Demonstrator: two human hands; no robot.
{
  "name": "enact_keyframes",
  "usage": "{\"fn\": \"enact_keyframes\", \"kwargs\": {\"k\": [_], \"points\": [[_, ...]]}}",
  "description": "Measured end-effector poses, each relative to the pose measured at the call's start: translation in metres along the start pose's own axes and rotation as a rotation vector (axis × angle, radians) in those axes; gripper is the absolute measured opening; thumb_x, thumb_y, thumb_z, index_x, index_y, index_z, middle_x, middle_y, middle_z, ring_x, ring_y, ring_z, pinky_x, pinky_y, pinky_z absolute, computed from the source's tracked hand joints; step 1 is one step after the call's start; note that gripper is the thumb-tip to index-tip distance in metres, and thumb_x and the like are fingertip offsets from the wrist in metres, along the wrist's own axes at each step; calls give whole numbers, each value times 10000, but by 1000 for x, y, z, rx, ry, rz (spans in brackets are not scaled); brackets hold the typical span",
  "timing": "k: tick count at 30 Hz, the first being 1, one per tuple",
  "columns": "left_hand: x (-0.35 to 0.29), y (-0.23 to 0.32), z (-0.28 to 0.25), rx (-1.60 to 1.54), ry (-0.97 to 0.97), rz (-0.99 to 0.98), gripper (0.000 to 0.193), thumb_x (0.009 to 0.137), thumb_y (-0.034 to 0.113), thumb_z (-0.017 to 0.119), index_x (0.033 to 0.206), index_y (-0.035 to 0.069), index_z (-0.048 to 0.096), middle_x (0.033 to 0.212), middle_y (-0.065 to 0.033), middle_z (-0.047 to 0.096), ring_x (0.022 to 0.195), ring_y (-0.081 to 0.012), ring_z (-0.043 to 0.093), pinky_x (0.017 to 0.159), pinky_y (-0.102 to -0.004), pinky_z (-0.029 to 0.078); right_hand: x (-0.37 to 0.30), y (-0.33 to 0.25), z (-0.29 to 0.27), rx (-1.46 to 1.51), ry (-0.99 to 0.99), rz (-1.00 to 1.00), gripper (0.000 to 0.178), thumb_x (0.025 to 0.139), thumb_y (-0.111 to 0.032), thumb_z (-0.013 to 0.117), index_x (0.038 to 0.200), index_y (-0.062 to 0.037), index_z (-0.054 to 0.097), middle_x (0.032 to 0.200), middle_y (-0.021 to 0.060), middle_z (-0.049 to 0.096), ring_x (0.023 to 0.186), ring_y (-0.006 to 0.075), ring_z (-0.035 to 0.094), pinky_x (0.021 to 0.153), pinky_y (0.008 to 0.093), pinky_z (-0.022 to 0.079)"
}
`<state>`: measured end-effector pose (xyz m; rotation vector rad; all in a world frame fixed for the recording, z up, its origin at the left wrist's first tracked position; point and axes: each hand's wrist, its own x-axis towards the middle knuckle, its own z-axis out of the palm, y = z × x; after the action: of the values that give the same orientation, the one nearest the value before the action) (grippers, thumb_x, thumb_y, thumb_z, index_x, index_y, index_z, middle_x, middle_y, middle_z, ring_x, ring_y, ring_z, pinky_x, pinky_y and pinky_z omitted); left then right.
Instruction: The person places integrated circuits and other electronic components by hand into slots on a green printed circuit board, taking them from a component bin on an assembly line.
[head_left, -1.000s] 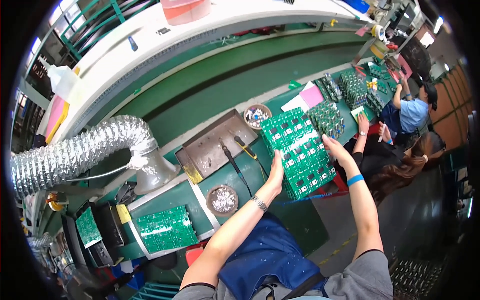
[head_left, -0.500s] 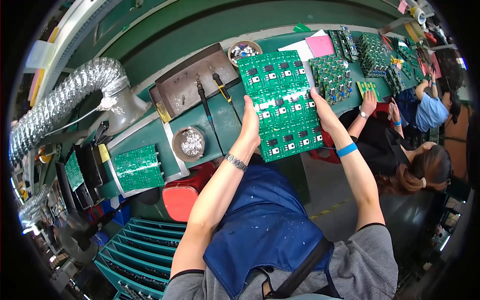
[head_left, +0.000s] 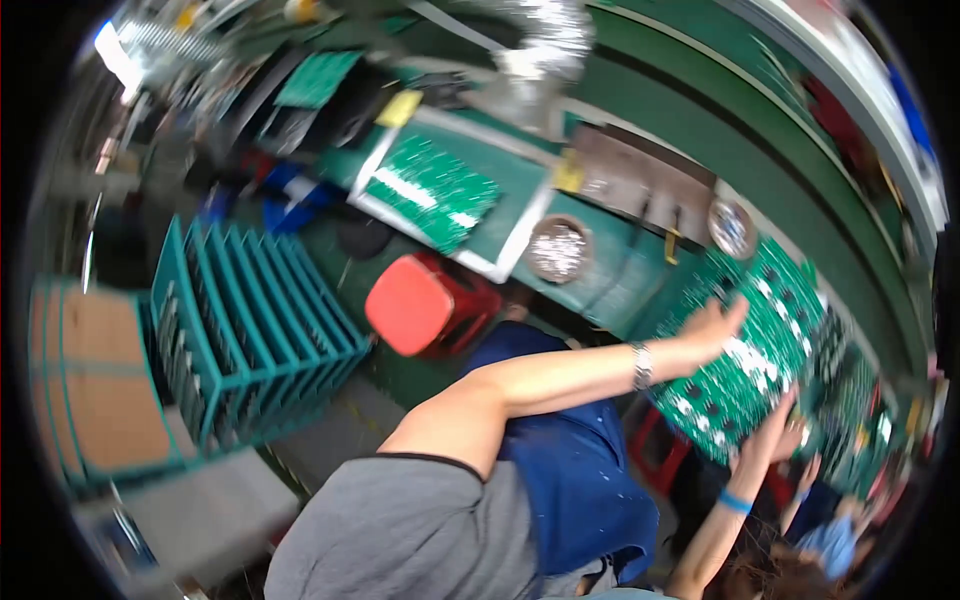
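Circuit board (head_left: pixel 778 350) was clasped between the left hand (head_left: pixel 712 330) and the right hand (head_left: pixel 768 435), set apart on it, to the right of the bowl of silvery scraps (head_left: pixel 558 250); finger placement was blurred. The bowl was stood on the green bench (head_left: pixel 635 300), where a second board (head_left: pixel 430 190) was laid flat to its left. A metal tray (head_left: pixel 620 178) was placed beyond the bowl and rightward, and a silver hose (head_left: pixel 555 45) was hung behind it. Left of the bowl, below bench level, a red stool (head_left: pixel 408 305) was seen, and farther left a green rack (head_left: pixel 255 340).
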<state>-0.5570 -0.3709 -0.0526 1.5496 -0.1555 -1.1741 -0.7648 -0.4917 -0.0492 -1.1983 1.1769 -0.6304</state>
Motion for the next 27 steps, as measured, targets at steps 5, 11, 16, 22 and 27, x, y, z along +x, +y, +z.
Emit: {"fn": "enact_keyframes", "kwargs": {"k": [5,11,16,22,27], "points": [[-43,25,-44,-10,42,-32,922,888,713,353,1320,-101,384,1327,-294,465,1242,-394,469,1020,-444,386,-4,-29,30,-281,140,97,803,921,-519,553,1473,-6,274,1509,134,324,1325,260,389,1110,395,302],[-104,38,-86,-58,90,46,988,872,767,270,1403,-65,315,1335,-271,447,1300,-360,393,1066,-468,316,-87,-82,112,28,-222,191,735,943,-561,473,1441,-32,360,1436,130,427,1256,273,467,1057,397,380],[-160,42,-125,-100,235,46,957,881,753,284,1400,-50,329,1325,-271,454,1292,-365,405,1069,-447,327,-124,-94,143,-60,-417,160,712,973,-537,423,1458,-27,322,1454,127,403,1278,267,445,1067,393,368],[-202,6,-175,-228,327,89,949,879,755,262,1364,-57,343,1326,-282,442,1290,-371,402,1054,-467,341,-161,-82,180,-179,-477,124,789,939,-561,486,1477,-19,287,1498,113,344,1339,254,366,1123,382,281],[-257,-26,-242,-304,424,109,953,869,764,288,1354,-53,368,1312,-282,459,1262,-385,429,1043,-462,353,-230,-65,235,-265,-561,108,793,947,-560,468,1482,-9,272,1520,114,311,1360,247,343,1136,382,259]]}}
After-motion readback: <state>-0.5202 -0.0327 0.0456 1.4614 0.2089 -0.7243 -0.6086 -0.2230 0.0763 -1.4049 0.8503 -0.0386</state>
